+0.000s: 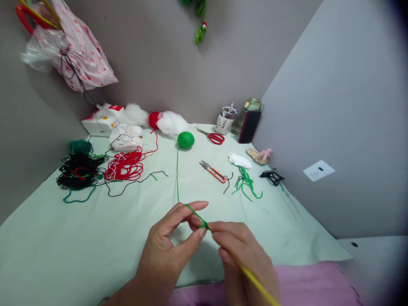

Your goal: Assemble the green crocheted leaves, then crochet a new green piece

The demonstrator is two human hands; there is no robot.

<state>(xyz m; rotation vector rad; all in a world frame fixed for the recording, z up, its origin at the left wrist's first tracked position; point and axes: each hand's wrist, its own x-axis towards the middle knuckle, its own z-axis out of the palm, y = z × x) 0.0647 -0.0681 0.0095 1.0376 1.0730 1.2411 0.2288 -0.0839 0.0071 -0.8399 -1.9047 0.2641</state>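
My left hand (174, 242) is closed in a pinch on a green yarn strand (177, 178), which runs over my forefinger and back across the table to a green yarn ball (185, 140). My right hand (244, 255) is closed on a yellow crochet hook (258, 285), whose tip meets a small green loop (204, 224) between both hands. The hands are low and near me, above the pale green table cover (79, 238).
Red thread snips (213, 171) and red-handled scissors (213, 136) lie behind the hands. Tangles of red yarn (126, 166) and black yarn (78, 171) sit left. Green scraps (247, 183), white stuffing (172, 122), a cup (225, 120) and a bottle (250, 119) stand farther back.
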